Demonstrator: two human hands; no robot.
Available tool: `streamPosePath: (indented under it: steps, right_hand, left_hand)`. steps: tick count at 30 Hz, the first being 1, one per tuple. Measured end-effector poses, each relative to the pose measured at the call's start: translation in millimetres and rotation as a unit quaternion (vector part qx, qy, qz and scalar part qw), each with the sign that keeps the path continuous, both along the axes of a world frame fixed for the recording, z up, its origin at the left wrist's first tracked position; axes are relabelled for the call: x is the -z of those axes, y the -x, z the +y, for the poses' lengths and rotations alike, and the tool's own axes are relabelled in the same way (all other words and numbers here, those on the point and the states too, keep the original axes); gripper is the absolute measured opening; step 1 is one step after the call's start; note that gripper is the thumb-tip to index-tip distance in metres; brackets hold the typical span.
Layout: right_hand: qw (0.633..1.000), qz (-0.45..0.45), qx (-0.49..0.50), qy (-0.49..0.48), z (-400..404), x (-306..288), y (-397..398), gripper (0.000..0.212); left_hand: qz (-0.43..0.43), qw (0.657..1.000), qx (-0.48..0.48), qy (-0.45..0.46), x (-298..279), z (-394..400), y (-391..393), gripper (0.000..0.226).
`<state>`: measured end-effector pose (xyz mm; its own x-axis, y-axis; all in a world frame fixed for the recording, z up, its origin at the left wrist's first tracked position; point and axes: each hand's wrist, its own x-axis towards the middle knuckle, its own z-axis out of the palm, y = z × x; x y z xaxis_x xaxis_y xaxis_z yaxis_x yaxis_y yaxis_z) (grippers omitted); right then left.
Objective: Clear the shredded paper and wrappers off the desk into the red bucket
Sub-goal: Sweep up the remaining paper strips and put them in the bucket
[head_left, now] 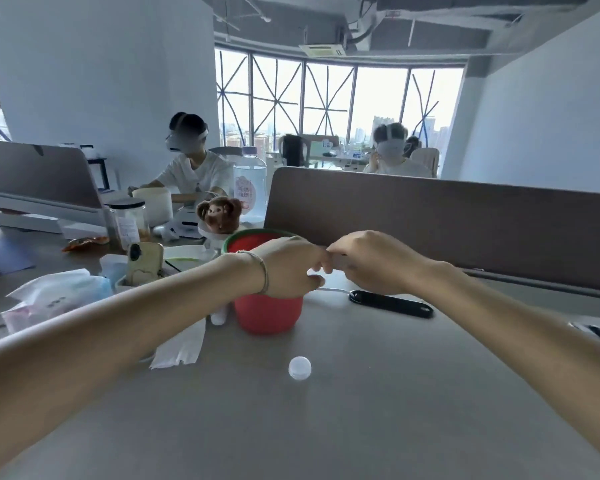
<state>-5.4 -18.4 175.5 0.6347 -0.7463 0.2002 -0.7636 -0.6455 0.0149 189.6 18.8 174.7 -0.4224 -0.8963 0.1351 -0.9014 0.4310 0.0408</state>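
The red bucket [267,315] with a green rim stands on the grey desk [326,427], a little left of centre. My left hand [288,268], a bracelet on its wrist, hovers over the bucket's right rim with the fingers curled. My right hand [371,263] meets it just right of the bucket, fingertips touching the left hand's. A small pale bit shows between the fingers; I cannot tell whether it is a scrap. A white paper strip [181,344] lies on the desk left of the bucket. An orange wrapper [84,242] lies far left.
A white round cap [299,367] sits in front of the bucket, a black flat case [392,303] to its right. Left are a tissue pack [56,296], a phone [146,261], a jar [129,220] and a plush monkey [219,211]. A brown divider [430,220] bounds the back.
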Motion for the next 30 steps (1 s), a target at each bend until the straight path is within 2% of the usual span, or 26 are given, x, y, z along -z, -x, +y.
streamPosePath:
  steps: [6, 12, 14, 17, 20, 23, 27, 30]
  right_hand:
    - [0.993, 0.037, 0.089, -0.065, 81, 26, 64, 0.047]
    - [0.975, 0.059, 0.169, -0.132, 145, 80, 131, 0.049]
    - [0.966, 0.047, 0.2, -0.156, 164, 102, 155, 0.051]
    - [0.955, -0.021, 0.24, -0.172, 198, 139, 194, 0.049]
    - [0.95, -0.06, 0.248, -0.179, 233, 172, 224, 0.044]
    - [0.945, -0.021, 0.25, -0.211, 262, 195, 233, 0.058]
    - [0.949, 0.039, 0.23, -0.212, 283, 204, 229, 0.078]
    - [0.954, 0.026, 0.21, -0.212, 290, 197, 231, 0.068]
  left_hand:
    - [-0.03, 0.994, 0.086, -0.059, 47, 60, 64, 0.033]
    - [-0.067, 0.982, 0.137, -0.107, 103, 103, 109, 0.04]
    - [-0.065, 0.979, 0.147, -0.123, 123, 115, 119, 0.042]
    - [-0.049, 0.974, 0.168, -0.143, 152, 132, 132, 0.054]
    - [-0.045, 0.967, 0.202, -0.147, 177, 150, 141, 0.073]
    - [-0.065, 0.964, 0.223, -0.126, 199, 167, 148, 0.093]
    - [-0.061, 0.972, 0.2, -0.107, 213, 175, 157, 0.087]
    - [-0.056, 0.973, 0.195, -0.106, 215, 173, 166, 0.087]
